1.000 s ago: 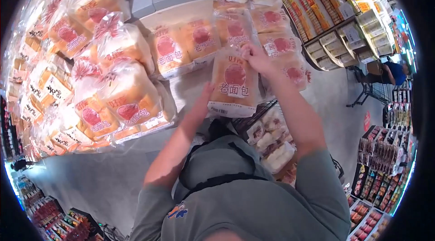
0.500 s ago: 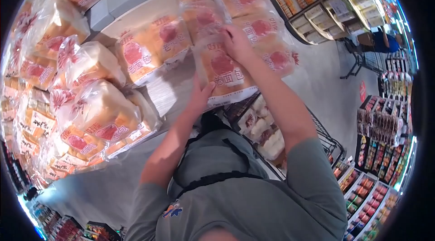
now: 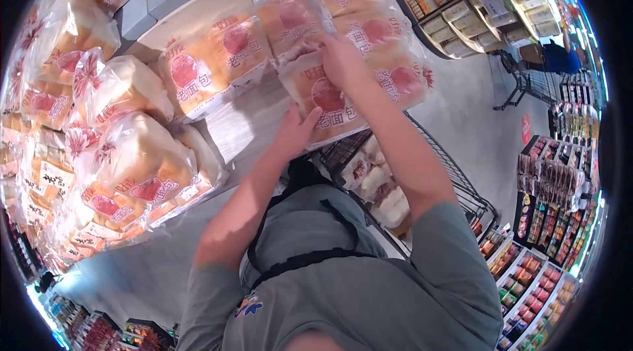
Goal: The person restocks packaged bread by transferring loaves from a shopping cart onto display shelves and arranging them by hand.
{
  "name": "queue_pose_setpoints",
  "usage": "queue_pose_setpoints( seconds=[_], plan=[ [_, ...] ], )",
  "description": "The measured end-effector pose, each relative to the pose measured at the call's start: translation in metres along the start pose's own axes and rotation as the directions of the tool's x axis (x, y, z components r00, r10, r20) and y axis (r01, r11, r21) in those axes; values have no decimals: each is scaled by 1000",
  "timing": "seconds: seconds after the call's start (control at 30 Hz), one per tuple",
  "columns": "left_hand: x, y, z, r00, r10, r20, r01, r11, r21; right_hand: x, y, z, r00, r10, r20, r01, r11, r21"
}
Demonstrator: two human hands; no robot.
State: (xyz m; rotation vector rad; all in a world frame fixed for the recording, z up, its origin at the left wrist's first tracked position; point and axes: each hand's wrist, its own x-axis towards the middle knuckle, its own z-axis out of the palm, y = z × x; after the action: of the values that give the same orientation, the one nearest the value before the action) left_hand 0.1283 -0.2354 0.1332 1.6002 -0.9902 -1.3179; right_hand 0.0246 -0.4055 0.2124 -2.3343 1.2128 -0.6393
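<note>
My right hand (image 3: 341,64) grasps the bread bag (image 3: 328,96) at one o'clock; left hand (image 3: 295,129) touches at eight, grip unclear.

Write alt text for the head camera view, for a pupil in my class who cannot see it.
A person's left hand is at the side of a bagged loaf, their right hand at its top, on a bread display. More bagged loaves are piled on the left; a wire cart holding packages stands at lower right.

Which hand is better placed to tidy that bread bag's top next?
Probably the right hand: it's at the bread bag's top end, while the left hand is by its lower left side.
</note>
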Motion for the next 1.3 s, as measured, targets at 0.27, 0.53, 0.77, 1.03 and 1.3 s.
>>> queue_pose_setpoints(
  seconds=[0.27, 0.53, 0.77, 1.03, 1.3],
  plan=[
    [-1, 16, 3, 993, 55, -102, -36, 982, 186, -33, -25, 6, 938, -336, -89, 330, 941, -71],
    [-78, 16, -51, 989, -127, 75, 95, 938, 332, -33, -22, 15, 909, -372, -186, 365, 928, -75],
    [-91, -85, -146, 977, -135, -162, 186, 915, 357, -55, -30, 12, 887, -390, -248, 394, 918, -36],
    [-111, -62, -148, 962, -150, -228, 226, 905, 360, -189, -35, -37, 954, -186, -235, 207, 976, 69],
    [-116, -50, -139, 983, -19, -185, 104, 879, 465, -332, 12, -101, 957, 135, -256, -142, 990, -7]
  ],
)
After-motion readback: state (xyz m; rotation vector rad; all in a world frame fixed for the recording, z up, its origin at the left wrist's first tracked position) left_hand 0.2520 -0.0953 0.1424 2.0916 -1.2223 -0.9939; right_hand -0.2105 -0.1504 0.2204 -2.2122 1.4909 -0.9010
